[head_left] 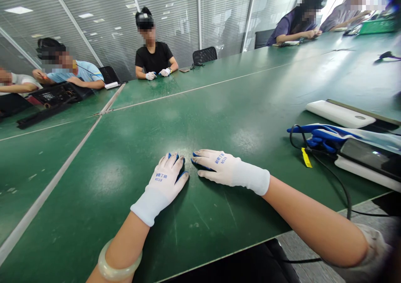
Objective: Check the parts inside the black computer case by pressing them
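Both of my hands wear white work gloves with blue coating on the palm side and blue print on the back. My left hand (164, 178) rests palm down on the green table (150, 128), its fingers stretched out and its thumb apart. A pale bangle (120, 266) circles the left wrist. Just to the right, my right hand (217, 167) lies palm down too, fingers extended toward the left hand. A small gap separates the two hands. Neither one holds anything, and the tabletop is all they touch.
On the right lie blue-and-white gloves (326, 134), a white device (340, 113), a black phone-like device (371, 157) and a black cable (341, 182) with a yellow tag (306, 157). Several people sit around the table. A black open case (59, 95) is at the far left, a green basket (377, 26) far right.
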Motion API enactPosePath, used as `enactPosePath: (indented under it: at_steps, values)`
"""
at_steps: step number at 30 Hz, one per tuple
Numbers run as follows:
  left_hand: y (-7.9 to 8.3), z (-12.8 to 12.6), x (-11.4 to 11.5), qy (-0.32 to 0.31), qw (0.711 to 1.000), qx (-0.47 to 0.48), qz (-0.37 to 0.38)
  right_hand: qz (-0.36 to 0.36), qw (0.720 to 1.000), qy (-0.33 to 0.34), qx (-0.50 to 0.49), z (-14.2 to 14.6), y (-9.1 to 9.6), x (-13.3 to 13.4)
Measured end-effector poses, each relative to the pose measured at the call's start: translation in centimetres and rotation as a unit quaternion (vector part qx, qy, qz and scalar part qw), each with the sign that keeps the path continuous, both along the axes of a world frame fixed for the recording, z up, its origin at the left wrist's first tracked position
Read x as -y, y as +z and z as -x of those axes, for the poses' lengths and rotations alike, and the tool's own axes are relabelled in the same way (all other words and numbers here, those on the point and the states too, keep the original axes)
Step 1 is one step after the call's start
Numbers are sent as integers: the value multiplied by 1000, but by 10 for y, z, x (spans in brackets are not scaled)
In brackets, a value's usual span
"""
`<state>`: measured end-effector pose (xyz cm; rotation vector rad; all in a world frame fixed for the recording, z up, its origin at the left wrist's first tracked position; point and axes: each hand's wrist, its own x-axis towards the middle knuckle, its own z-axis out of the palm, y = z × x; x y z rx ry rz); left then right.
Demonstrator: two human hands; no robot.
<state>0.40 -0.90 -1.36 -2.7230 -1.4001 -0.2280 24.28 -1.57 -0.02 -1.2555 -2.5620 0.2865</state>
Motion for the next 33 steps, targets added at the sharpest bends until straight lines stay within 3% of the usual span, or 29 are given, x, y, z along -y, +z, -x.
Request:
enactPosePath:
  at_steps: [33]
  values:
    - [-3, 3, -1, -8, 1000, 16, -1, -6, 1000, 3, -14, 0, 0, 0]
